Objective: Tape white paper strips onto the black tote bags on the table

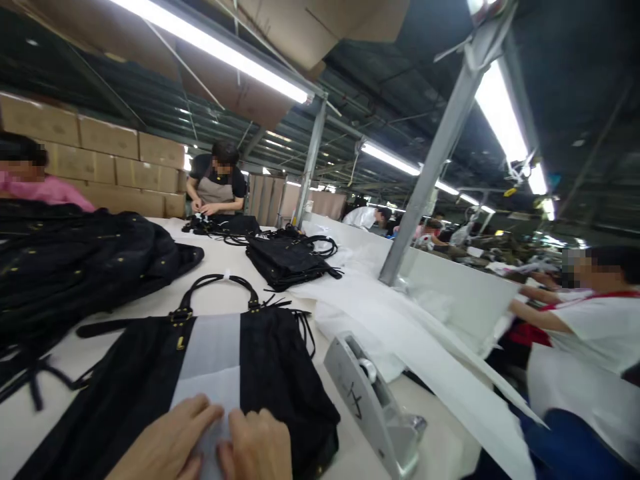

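Note:
A black handbag (285, 373) lies flat on the table in front of me, its two looped handles (220, 280) pointing away. Down its middle runs a pale white paper strip (213, 347), creased across. My left hand (167, 437) and my right hand (260, 443) are side by side on the near part of this strip, fingers curled and thumbs against the paper, both closed on it. A small gold tag hangs at the bag's left handle. Right of the bag stands a grey tape dispenser (367, 407) with a handwritten mark on its side.
Black bags are heaped at left (100, 253), and a flat stack of black bags (287, 257) lies farther back. White paper sheets (400, 327) cover the table's right side, beside a slanting metal post (435, 153). A person (217, 180) works across the table; others sit left and right.

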Tool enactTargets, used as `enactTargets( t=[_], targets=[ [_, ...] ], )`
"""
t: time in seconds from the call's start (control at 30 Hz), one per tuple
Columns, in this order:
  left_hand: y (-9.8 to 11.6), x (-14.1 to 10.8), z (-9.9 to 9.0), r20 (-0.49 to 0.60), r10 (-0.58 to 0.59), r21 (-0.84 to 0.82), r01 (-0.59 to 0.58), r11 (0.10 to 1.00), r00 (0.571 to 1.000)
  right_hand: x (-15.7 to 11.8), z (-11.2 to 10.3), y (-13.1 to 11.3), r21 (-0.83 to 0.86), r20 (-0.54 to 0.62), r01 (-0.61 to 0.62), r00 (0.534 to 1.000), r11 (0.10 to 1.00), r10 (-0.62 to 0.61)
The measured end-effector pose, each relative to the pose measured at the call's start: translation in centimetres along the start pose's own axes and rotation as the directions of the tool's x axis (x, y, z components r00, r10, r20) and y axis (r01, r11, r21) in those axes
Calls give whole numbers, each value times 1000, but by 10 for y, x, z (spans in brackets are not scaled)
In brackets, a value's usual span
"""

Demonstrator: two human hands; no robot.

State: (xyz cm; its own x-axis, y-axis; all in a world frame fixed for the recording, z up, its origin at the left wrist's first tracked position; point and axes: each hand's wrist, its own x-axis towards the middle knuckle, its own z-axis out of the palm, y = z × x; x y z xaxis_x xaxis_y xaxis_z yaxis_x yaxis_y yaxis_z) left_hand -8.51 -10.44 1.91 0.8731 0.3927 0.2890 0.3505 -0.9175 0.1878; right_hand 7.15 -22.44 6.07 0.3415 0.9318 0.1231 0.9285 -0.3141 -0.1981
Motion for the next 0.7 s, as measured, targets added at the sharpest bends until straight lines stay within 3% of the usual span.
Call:
enactTargets(
  t=[0.1,0.17,0.2,0.27,0.37,0.43,0.57,0.7],
  targets=[
    [7,22,-15,75,-66,-55,70,996,995,-12,-46,49,96,-178,31,984,995,-13],
    [12,31,-23,108,-104,-85,113,990,989,-22,-82,101,164,-332,-14,941,986,69],
    [13,33,-25,122,-116,-102,128,986,986,-26,-99,129,169,-363,-94,920,981,150],
    [12,35,-24,132,-131,-125,148,981,983,-31,-126,181,149,-277,-313,897,938,344],
    [4,34,-15,122,-146,-139,163,977,982,-34,-141,232,225,5,-443,891,868,453],
    [-1,33,-10,109,-142,-151,157,976,984,-35,-140,244,294,138,-496,868,817,478],
    [-2,33,-8,93,-140,-161,154,975,986,-34,-137,238,380,305,-562,826,734,475],
    [4,35,-14,101,-146,-150,160,976,984,-32,-145,231,404,371,-598,799,692,474]
  ],
)
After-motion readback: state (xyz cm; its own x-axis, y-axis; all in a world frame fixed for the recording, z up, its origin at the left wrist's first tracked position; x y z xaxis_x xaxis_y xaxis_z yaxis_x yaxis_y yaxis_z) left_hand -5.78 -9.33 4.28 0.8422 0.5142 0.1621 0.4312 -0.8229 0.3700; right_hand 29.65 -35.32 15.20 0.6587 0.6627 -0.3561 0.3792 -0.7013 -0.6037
